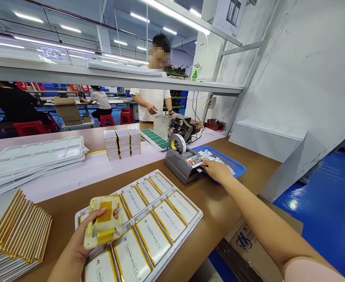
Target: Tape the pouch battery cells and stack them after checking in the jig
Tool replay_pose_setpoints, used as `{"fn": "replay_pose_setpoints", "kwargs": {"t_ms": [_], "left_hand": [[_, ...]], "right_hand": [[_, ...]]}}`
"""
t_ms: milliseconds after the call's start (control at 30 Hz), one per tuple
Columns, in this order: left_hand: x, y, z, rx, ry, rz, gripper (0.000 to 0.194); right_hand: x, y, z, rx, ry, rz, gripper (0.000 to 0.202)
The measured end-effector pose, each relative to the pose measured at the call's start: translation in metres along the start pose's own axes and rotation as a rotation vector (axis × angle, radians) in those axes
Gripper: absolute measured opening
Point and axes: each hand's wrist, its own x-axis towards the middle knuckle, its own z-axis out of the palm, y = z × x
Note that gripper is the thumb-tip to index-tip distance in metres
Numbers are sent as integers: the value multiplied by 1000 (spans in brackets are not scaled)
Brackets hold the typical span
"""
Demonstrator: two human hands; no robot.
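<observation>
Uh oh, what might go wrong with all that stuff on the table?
The left hand holds a yellow block above the tray of flat packs; if it slipped, it might knock or scratch them. The right hand is close to the front of the tape dispenser, so it might get nipped if there's a cutter, though I can't see one. The stacks of silver packs stand close together, so a bump might topple them.

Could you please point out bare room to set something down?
Bare brown tabletop lies between the pack-filled white plastic tray and the grey tape dispenser, and right of the blue plastic tray. The dispenser's right side is crowded by the right hand and blue tray.
</observation>
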Motion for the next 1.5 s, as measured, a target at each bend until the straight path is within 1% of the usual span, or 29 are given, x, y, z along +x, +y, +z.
{"fn": "replay_pose_setpoints", "kwargs": {"t_ms": [33,100,200,267,300,367,433,500,533,567,600,633,667,700,733,767,833,933,1000,1067,1133,1167,1200,1233,1300,1333,1400,1433,1500], "left_hand": [[0,0,0,-2,-1,-1,32],[-2,0,0,-15,-2,-5,32],[-3,0,-1,-26,5,-7,30],[-3,-1,-1,-23,1,3,29],[-3,-1,-1,-21,1,9,29],[-3,-1,-1,-15,5,23,29],[-3,-2,-1,-7,12,29,29],[-1,-2,-3,-2,1,31,29],[0,-3,-4,-4,-15,35,30],[1,-3,-5,-8,-33,36,30],[3,-4,-6,-15,-48,36,30],[4,-4,-7,-22,-56,33,30],[6,-5,-7,-27,-56,30,30],[7,-5,-8,-32,-48,26,31],[8,-6,-8,-38,-39,24,32],[9,-6,-8,-43,-38,23,32],[9,-7,-7,-51,-46,29,33],[7,-6,-5,-42,-32,30,32],[5,-5,-4,-27,-8,26,30],[4,-5,-2,-15,-3,22,28],[5,-4,-1,-1,-23,25,26],[6,-4,-1,8,-37,28,26],[6,-4,-2,17,-53,29,26],[7,-4,-2,25,-65,28,26],[8,-4,-3,30,-69,26,27],[8,-4,-4,28,-63,23,27],[7,-4,-5,19,-43,22,29],[7,-4,-6,16,-37,21,30],[5,-4,-6,14,-35,13,32]], "right_hand": [[-2,1,3,101,7,12,44],[-10,-3,15,412,58,88,43],[-28,-18,42,1061,159,371,41],[-36,-30,58,1434,132,531,36],[-37,-35,63,1549,102,564,36],[-36,-43,69,1640,83,575,37],[-34,-47,67,1623,156,589,37],[-36,-48,60,1600,266,599,34],[-39,-49,54,1550,307,524,32],[-43,-49,47,1463,309,370,30],[-47,-49,40,1335,259,149,28],[-51,-51,32,1167,158,-108,25],[-54,-52,25,971,27,-357,22],[-55,-55,17,777,-111,-557,20],[-55,-59,11,611,-232,-690,19],[-53,-63,6,472,-328,-779,21],[-47,-74,1,265,-462,-900,30],[-35,-90,4,107,-599,-1027,38],[-29,-94,12,90,-647,-1026,45],[-25,-92,22,148,-647,-914,61],[-25,-87,36,273,-605,-773,78],[-26,-84,43,348,-563,-708,79],[-29,-83,50,421,-506,-653,72],[-34,-83,57,488,-431,-606,57],[-45,-84,67,579,-256,-517,31],[-50,-85,69,610,-167,-480,28],[-56,-82,70,664,35,-391,31],[-56,-78,69,692,154,-315,33],[-50,-63,62,729,397,-80,38]]}}
